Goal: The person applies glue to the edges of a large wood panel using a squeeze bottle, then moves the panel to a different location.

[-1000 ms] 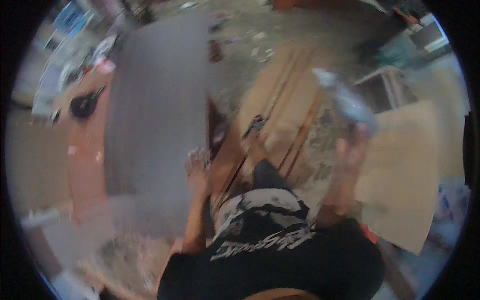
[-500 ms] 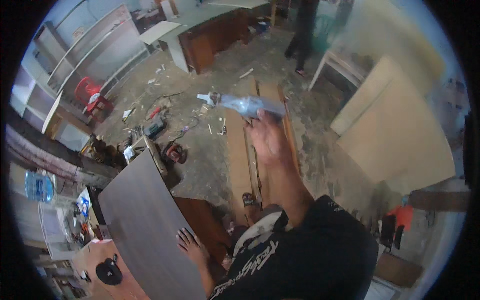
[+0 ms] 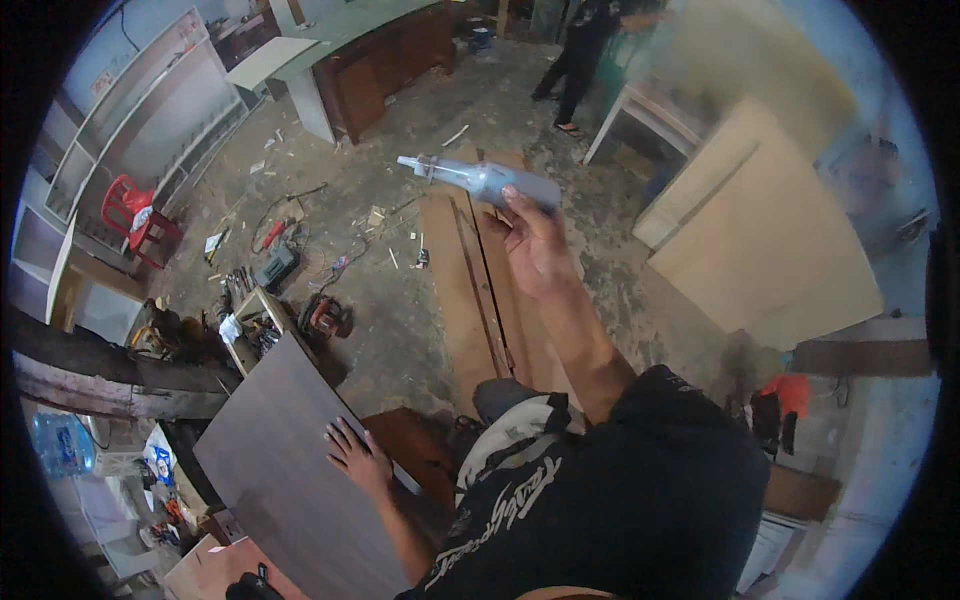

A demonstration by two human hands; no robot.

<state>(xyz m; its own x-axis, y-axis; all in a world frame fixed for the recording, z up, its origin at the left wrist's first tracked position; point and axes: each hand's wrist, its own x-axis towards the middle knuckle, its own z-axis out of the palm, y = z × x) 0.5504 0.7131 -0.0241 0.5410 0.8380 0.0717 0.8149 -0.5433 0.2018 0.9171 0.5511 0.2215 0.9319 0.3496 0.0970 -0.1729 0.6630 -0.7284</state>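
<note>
My right hand [image 3: 537, 240] is wrapped round a translucent squeeze bottle [image 3: 482, 181] with a pale pointed nozzle. The bottle lies nearly sideways in the air, its nozzle toward the left, above the floor and some brown boards. My left hand [image 3: 358, 460] rests flat, fingers spread, on a grey-brown wood-grain panel [image 3: 280, 440], close to its right edge. A reddish-brown board [image 3: 410, 445] shows beside that edge.
Long brown boards [image 3: 455, 290] lie on the floor ahead. Power tools [image 3: 325, 316] and a wooden tool box [image 3: 262, 330] stand to the left. Large tan sheets [image 3: 770, 240] lean at the right. Farther off are a red chair [image 3: 140, 218], a brown desk [image 3: 385, 75] and a person [image 3: 580, 60].
My right hand has moved slightly, keeping hold of the bottle, which is less blurred now. My left hand has shifted a little up and left on the panel. The view has turned somewhat.
</note>
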